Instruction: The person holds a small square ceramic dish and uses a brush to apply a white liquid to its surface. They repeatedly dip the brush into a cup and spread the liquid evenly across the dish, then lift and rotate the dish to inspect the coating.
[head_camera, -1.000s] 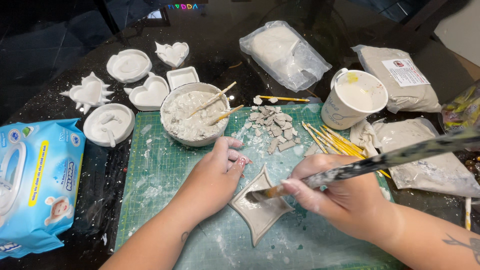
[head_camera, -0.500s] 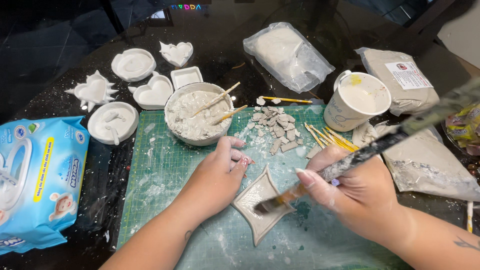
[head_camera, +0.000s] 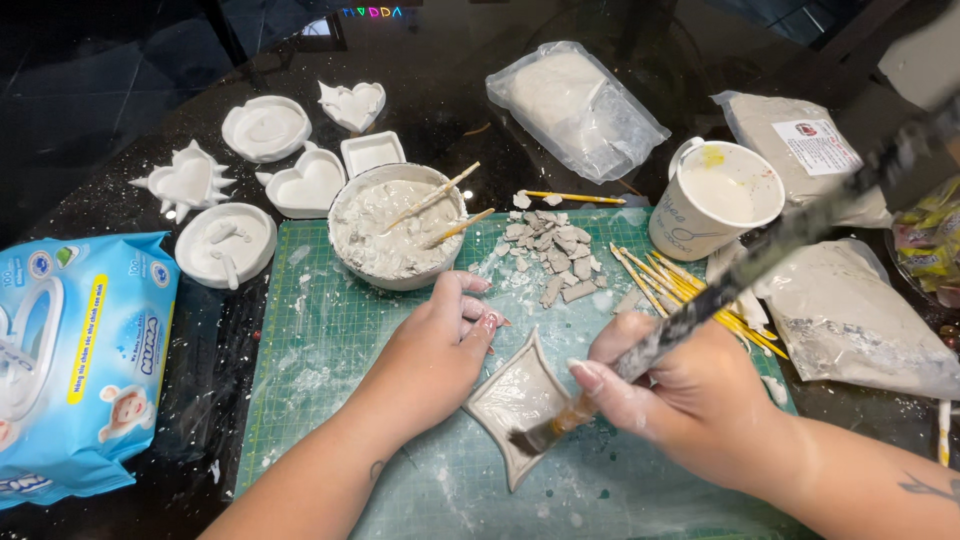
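A small four-pointed grey clay dish lies on the green cutting mat. My left hand rests against the dish's left edge and steadies it. My right hand grips a long paintbrush whose bristle tip touches the near left part of the dish. The brush handle slants up toward the right edge of the view. Both hands are dusted with white clay.
A bowl of grey slip with two sticks stands behind the left hand. Clay crumbs, yellow sticks, a white cup, clay bags, several white moulds and a blue wipes pack surround the mat.
The brush tip has slid down and left across the dish, and its handle has tilted steeper. My right hand has shifted a little lower. The left hand stays put.
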